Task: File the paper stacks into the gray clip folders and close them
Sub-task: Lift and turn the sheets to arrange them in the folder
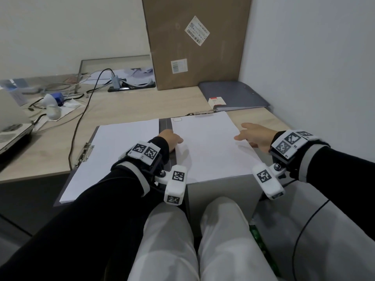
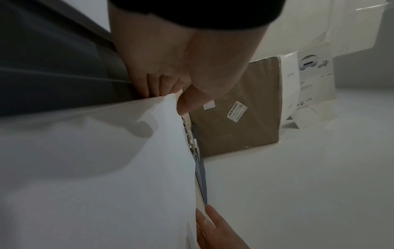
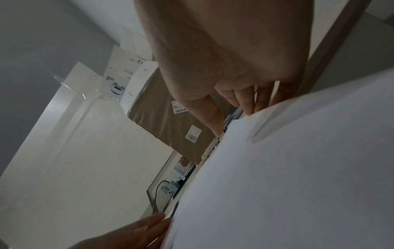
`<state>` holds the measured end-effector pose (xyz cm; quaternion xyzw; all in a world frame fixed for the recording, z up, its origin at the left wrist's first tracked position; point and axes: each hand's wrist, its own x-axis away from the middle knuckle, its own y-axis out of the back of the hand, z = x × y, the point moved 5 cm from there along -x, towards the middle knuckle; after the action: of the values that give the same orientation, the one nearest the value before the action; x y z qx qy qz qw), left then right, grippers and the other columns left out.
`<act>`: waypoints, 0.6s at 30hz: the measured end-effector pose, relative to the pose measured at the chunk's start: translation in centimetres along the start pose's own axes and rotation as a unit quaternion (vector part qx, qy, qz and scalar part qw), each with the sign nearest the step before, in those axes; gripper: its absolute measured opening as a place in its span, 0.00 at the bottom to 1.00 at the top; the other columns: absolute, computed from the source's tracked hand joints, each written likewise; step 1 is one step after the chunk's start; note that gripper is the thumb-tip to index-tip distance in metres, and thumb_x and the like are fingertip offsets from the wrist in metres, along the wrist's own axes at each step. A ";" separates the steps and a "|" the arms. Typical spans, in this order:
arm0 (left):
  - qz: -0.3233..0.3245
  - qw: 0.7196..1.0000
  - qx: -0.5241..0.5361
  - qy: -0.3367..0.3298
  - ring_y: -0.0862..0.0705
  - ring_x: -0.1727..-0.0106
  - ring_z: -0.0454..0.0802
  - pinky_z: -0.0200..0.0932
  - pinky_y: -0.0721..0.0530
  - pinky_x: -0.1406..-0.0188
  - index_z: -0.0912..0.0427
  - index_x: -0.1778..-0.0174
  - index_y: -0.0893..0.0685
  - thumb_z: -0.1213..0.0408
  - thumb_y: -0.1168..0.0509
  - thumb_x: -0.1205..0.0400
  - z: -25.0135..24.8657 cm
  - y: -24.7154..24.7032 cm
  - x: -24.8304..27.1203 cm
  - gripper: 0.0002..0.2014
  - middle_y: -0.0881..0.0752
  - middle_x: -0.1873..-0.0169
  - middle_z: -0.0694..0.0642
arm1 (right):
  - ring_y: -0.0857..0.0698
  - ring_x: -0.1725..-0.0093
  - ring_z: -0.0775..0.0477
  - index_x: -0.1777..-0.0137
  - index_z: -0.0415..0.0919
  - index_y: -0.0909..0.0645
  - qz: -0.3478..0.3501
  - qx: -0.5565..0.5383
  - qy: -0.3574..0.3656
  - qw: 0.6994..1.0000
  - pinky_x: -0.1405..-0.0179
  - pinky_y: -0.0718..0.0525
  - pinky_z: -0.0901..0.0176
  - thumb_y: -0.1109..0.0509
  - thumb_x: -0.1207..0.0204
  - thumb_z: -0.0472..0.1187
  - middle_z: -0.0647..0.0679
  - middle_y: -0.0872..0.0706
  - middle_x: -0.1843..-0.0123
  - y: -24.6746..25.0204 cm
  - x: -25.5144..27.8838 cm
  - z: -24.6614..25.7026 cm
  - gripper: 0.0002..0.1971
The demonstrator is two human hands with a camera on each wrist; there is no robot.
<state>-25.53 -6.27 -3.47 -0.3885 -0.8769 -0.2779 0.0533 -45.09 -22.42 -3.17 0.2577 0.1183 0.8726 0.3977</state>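
Lying on the right half of an open gray clip folder [image 1: 165,126] at the edge of a pale wooden desk [image 1: 125,110], a thick stack of white paper [image 1: 209,147] is held at both side edges. The left hand [image 1: 169,139] pinches the stack's left edge, thumb on top and curled fingers [image 2: 153,84] beneath. The right hand [image 1: 256,136] steadies the right edge, fingers nearly straight against the sheets and thumb spread apart. A second white paper stack [image 1: 113,157] fills the folder's left half beside its metal clip [image 1: 86,152]. Behind, a closed gray folder [image 1: 235,96] lies flat and a tall brown cardboard box [image 1: 194,41] stands against the wall.
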 end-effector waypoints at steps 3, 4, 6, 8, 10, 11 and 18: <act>-0.008 0.999 -0.030 -0.011 0.25 0.47 0.55 0.57 0.24 0.28 0.71 0.33 0.24 0.71 0.36 0.21 -0.1 0.5 1.1 0.20 0.24 0.49 0.61 | 0.23 0.29 0.42 0.16 0.41 0.46 -0.025 -0.014 0.017 0.999 0.35 0.26 0.58 0.35 0.20 0.32 0.41 0.28 0.25 0.6 0.0 -0.3 0.35; -0.006 0.999 -0.038 -0.007 0.25 0.46 0.55 0.57 0.25 0.27 0.66 0.38 0.23 0.72 0.37 0.21 0.0 0.6 1.4 0.15 0.25 0.49 0.60 | 0.18 0.40 0.43 0.17 0.39 0.44 -0.038 -0.017 0.024 0.999 0.37 0.22 0.57 0.36 0.20 0.31 0.39 0.22 0.34 0.9 0.0 -0.5 0.33; 0.003 0.999 -0.042 -0.008 0.23 0.44 0.57 0.58 0.24 0.28 0.62 0.50 0.24 0.71 0.37 0.22 0.5 0.9 1.7 0.07 0.22 0.48 0.62 | 0.25 0.62 0.50 0.20 0.32 0.40 -0.054 -0.013 0.039 0.998 0.49 0.19 0.59 0.38 0.21 0.28 0.41 0.26 0.51 1.2 0.0 -1.0 0.29; 0.026 0.999 -0.043 -0.011 0.20 0.36 0.60 0.59 0.24 0.28 0.66 0.44 0.22 0.66 0.31 0.26 1.1 0.6 1.9 0.16 0.18 0.39 0.64 | 0.28 0.62 0.51 0.21 0.29 0.38 -0.066 0.005 0.043 0.997 0.63 0.25 0.65 0.38 0.21 0.28 0.43 0.27 0.51 1.3 0.0 -1.4 0.28; 0.048 0.997 -0.064 -0.014 0.24 0.27 0.61 0.57 0.27 0.25 0.67 0.25 0.32 0.60 0.27 0.33 1.4 0.1 2.3 0.40 0.25 0.27 0.64 | 0.26 0.59 0.52 0.20 0.33 0.38 -0.063 0.013 0.037 0.997 0.62 0.27 0.66 0.36 0.21 0.29 0.45 0.24 0.53 1.1 0.1 -1.6 0.30; 0.054 0.996 -0.069 -0.015 0.27 0.25 0.60 0.55 0.30 0.23 0.66 0.21 0.38 0.59 0.26 0.33 1.4 -0.1 2.5 0.45 0.28 0.24 0.63 | 0.26 0.58 0.53 0.19 0.33 0.38 -0.060 0.018 0.036 0.997 0.59 0.27 0.66 0.36 0.22 0.30 0.47 0.23 0.52 1.0 0.1 -1.6 0.30; 0.046 0.989 -0.128 -0.053 0.33 0.21 0.56 0.48 0.34 0.21 0.61 0.18 0.42 0.54 0.25 0.30 1.1 0.2 3.8 0.48 0.35 0.20 0.59 | 0.33 0.20 0.43 0.17 0.39 0.43 -0.032 0.056 0.037 0.997 0.19 0.35 0.52 0.34 0.21 0.37 0.44 0.36 0.18 0.4 1.0 -1.1 0.34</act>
<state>-27.90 -3.11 -3.17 -0.4464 -0.8169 -0.3641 -0.0306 -46.53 -21.92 -3.51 0.2438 0.1899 0.8603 0.4054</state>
